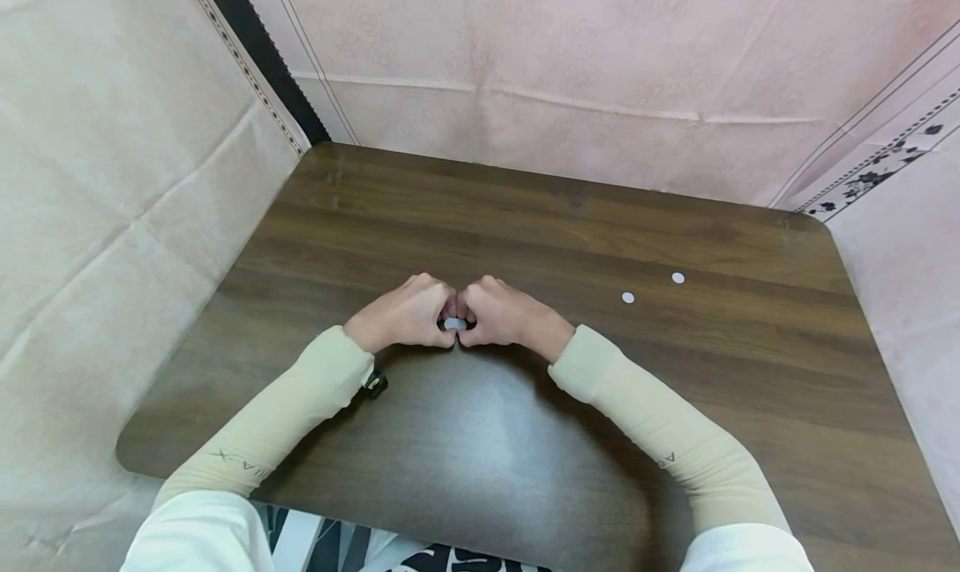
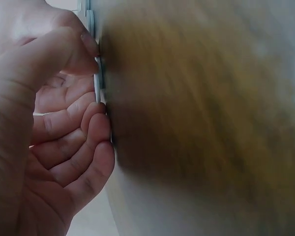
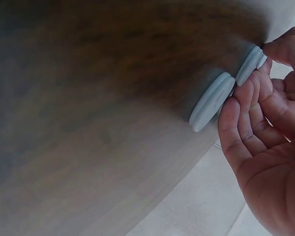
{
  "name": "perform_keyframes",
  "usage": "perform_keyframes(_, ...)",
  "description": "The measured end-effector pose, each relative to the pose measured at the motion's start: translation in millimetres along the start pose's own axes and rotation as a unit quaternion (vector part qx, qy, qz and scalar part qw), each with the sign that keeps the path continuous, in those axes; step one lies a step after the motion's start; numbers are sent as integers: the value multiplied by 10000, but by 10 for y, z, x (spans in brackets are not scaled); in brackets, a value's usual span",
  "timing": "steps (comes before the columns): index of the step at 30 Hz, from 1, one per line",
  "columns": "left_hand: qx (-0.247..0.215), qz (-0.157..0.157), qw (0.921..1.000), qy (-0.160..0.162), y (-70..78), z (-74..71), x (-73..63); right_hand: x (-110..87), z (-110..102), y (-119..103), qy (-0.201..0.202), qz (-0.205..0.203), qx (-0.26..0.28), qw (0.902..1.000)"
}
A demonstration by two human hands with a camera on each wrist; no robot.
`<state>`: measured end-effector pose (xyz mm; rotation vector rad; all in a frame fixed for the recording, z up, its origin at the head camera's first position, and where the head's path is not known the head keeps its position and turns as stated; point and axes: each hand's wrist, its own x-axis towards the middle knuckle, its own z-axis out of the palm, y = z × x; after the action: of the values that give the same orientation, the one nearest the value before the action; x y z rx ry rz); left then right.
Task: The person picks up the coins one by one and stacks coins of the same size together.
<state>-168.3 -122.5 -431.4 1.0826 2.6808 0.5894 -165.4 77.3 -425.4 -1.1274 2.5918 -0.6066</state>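
Small white round discs lie on the wooden table between my two hands. My left hand and my right hand meet knuckle to knuckle, curled round them. In the left wrist view a disc stands edge-on between the thumb and curled fingers. The right wrist view has a disc between my right thumb and fingertips, with a smaller white edge beside it. Another disc is outside that hand, just past its fingers. Both hands are right down at the tabletop.
Two more white discs lie apart on the table to the right, a nearer one and a farther one. Pale patterned cloth hangs behind the table's back edge. A small black device sits under my left wrist.
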Motion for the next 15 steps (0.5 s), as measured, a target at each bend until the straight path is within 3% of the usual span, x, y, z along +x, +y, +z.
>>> perform_keyframes(15,-34,113,9999,23,23,15,-58,-7,-8,7,-43,2,79,10000)
